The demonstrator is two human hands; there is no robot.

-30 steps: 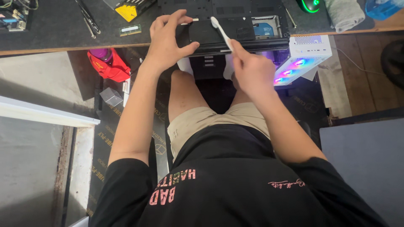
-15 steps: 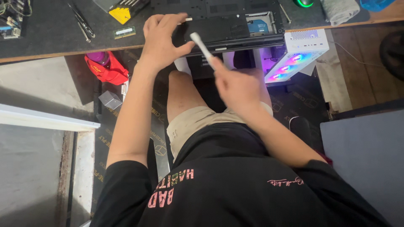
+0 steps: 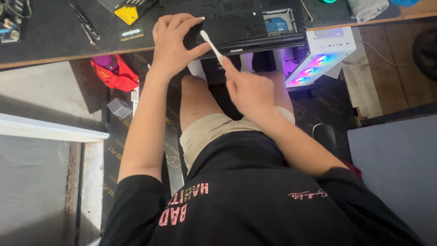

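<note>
**Brush poised at the front edge of an opened laptop**

- Far left: a circuit board (image 3: 10,20) at the desk corner, then 2 slim dark tools (image 3: 85,22), a yellow bit case (image 3: 129,12) and a small green memory stick (image 3: 132,33), all on the dark desk mat (image 3: 41,41). Under the desk edge, a red bag (image 3: 114,73) and a small clear box (image 3: 119,107) on the floor.
- Left hand (image 3: 175,38): flat on the near-left corner of the black laptop base (image 3: 248,20), fingers spread, thumb out toward the brush. It pins rather than grips.
- White brush (image 3: 211,44): slim, head up, tilted left, its tip over the laptop's front edge, just beside the left thumb.
- Right hand (image 3: 249,91): closed around the brush handle, held below the desk edge over the knees.
- Step, as I judge it: brushing along the laptop's open underside; head is at the near edge, contact unclear. Next stroke calls for a light sweep with the left hand bracing.
- Edges and room: laptop overhangs the desk front slightly; push inward, not out. Open room lies right of the brush, toward the blue drive (image 3: 276,23). A lit white computer case (image 3: 321,54) stands near the right knee, limiting elbow swing.
</note>
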